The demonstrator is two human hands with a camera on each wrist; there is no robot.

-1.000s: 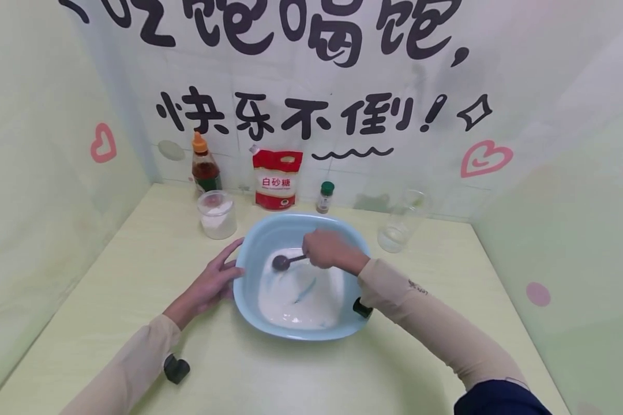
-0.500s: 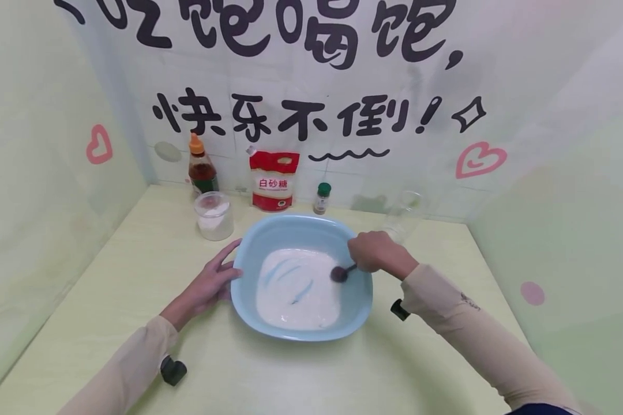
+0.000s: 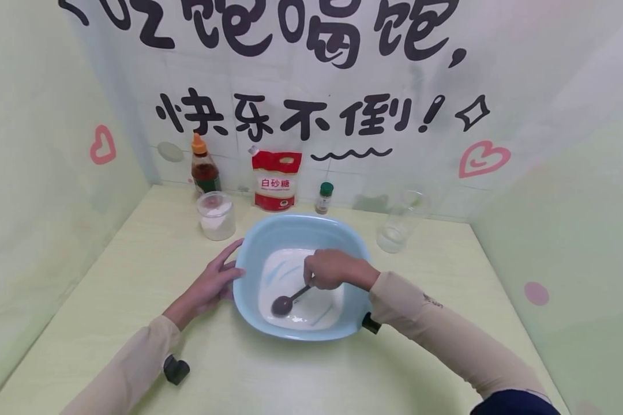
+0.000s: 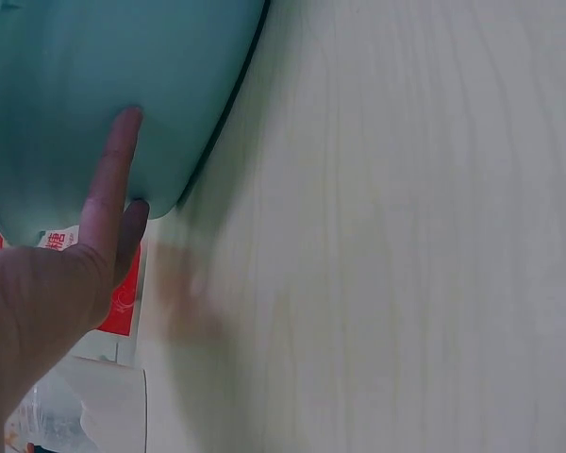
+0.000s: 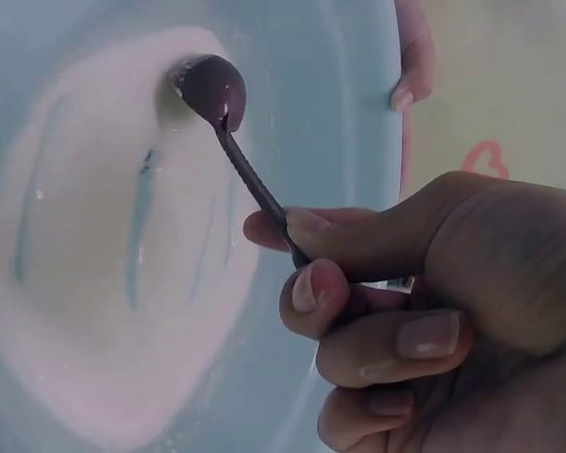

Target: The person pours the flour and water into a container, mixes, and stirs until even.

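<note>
A light blue plastic basin stands mid-table with a thick white liquid across its bottom. My left hand holds the basin's left rim, the thumb over the edge; in the left wrist view its straight fingers lie along the outer wall. Over the basin, my right hand pinches the thin handle of a dark brown spoon between thumb and fingers. The spoon's round bowl touches the white liquid, where blue streaks of basin floor show through.
Along the back stand an orange-capped sauce bottle, a clear tub of white powder, a red and white sugar bag and a small green-capped jar. A clear glass vessel stands behind the basin, to the right.
The right hand has swept the spoon from the upper left of the liquid to the right side, then back to the lower left. The left hand and basin have stayed in place.
</note>
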